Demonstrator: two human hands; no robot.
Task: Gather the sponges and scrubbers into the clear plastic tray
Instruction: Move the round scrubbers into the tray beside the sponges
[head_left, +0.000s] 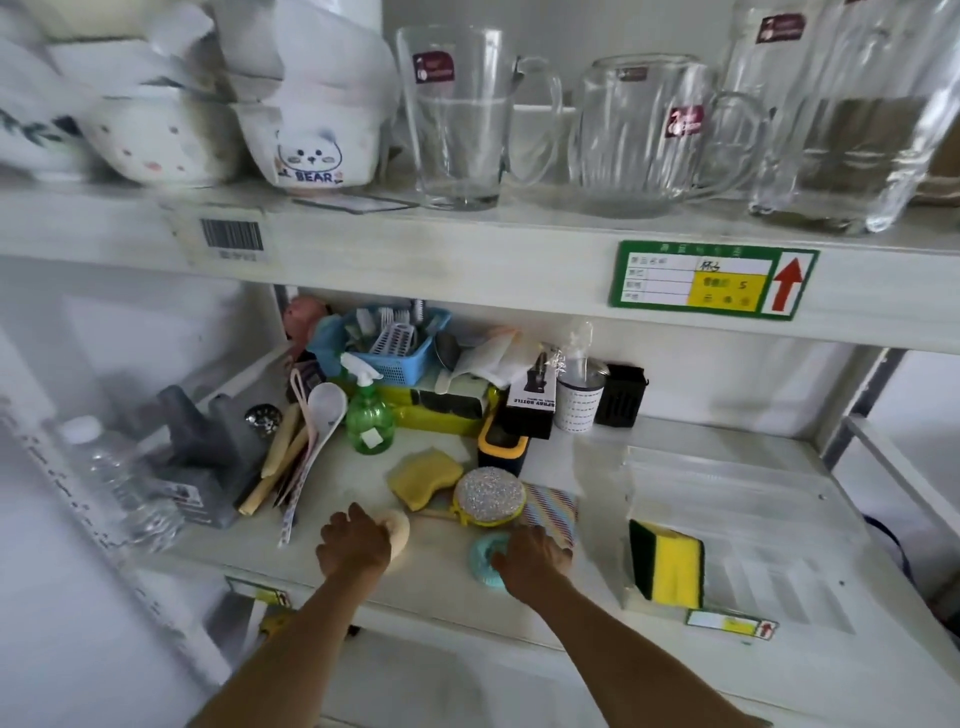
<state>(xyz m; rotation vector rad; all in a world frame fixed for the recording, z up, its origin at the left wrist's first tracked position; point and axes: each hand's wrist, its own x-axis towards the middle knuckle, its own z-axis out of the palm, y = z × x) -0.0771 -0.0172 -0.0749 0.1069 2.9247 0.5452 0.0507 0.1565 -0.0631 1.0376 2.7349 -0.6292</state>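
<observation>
Resting on the shelf (441, 587): cream sponge (397, 535) grasped by left hand (354, 543), blue scrubber (485, 558) by right hand (530, 564); tray (753, 525) at 3 o'clock holds a yellow-green sponge (670, 569).

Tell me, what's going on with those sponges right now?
Left hand on cream round sponge, right hand on blue scrubber. Clear tray holds one yellow-green sponge. Three pieces still loose on shelf. Path to tray open.

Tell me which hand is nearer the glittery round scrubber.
Right. The right hand sits just below the glittery round scrubber, on a blue sponge; the left hand is farther left, on a cream sponge.
</observation>
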